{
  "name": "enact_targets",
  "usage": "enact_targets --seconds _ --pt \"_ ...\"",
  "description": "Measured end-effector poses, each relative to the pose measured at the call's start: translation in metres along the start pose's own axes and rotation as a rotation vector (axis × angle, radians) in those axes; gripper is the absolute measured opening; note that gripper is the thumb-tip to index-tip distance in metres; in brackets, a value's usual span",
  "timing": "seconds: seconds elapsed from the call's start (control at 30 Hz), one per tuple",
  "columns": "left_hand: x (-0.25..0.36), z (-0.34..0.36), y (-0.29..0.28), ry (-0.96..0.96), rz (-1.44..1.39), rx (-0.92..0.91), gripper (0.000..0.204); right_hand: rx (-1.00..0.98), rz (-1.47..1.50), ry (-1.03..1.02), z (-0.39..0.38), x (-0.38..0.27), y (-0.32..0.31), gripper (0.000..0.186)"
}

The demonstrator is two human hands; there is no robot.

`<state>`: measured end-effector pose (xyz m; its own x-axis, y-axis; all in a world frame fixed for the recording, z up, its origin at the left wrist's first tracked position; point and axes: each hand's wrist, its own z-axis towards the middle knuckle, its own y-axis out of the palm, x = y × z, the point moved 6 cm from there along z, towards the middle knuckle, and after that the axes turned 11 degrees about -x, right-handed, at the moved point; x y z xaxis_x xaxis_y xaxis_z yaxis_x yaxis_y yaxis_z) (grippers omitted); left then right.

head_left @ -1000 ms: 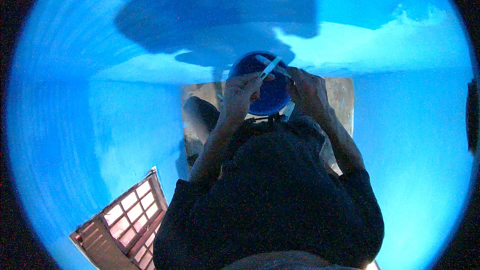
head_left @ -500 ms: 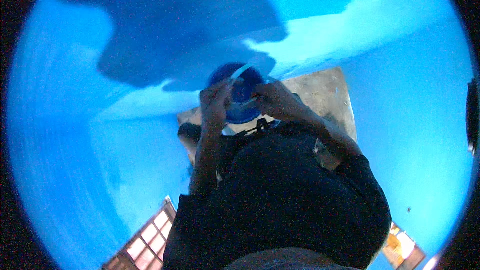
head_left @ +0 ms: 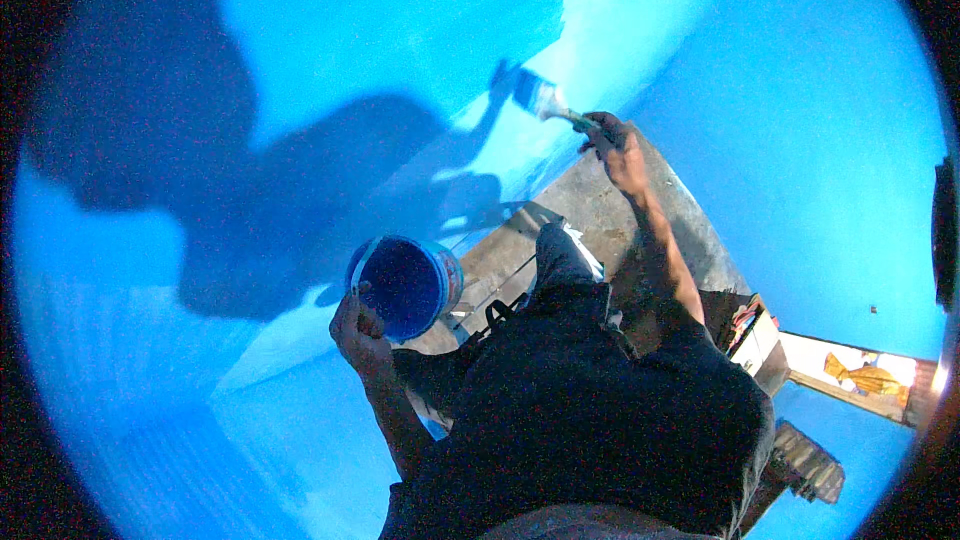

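My left hand is closed on the near left rim and white handle of a blue paint bucket, which is tilted so its dark blue inside shows. Held out ahead to the right, my right hand grips the handle of a wide paintbrush. The brush's bristles are blue and point up and left, over a pale patch of the blue wall. Whether they touch the wall I cannot tell.
A large shadow of me falls across the wall at left. Below lies a grey concrete floor. To the right stand a box of items and a bright opening with something orange.
Both hands were together at the bucket. My right hand has moved up and right with the brush, while my left hand has carried the bucket down and left. The view has turned.
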<state>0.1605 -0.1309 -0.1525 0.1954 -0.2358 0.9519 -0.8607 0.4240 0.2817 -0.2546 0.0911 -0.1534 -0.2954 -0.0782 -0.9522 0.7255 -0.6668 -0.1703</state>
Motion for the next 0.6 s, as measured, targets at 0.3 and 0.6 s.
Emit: enact_targets --seconds 0.3,0.6 --pt "0.032 -0.003 -0.101 -0.001 0.058 0.013 0.03 0.663 -0.312 0.054 0.03 0.12 0.064 0.028" --pt "0.034 -0.014 -0.118 0.086 0.224 0.004 0.028 0.344 -0.16 0.005 -0.006 0.119 0.194 0.035"
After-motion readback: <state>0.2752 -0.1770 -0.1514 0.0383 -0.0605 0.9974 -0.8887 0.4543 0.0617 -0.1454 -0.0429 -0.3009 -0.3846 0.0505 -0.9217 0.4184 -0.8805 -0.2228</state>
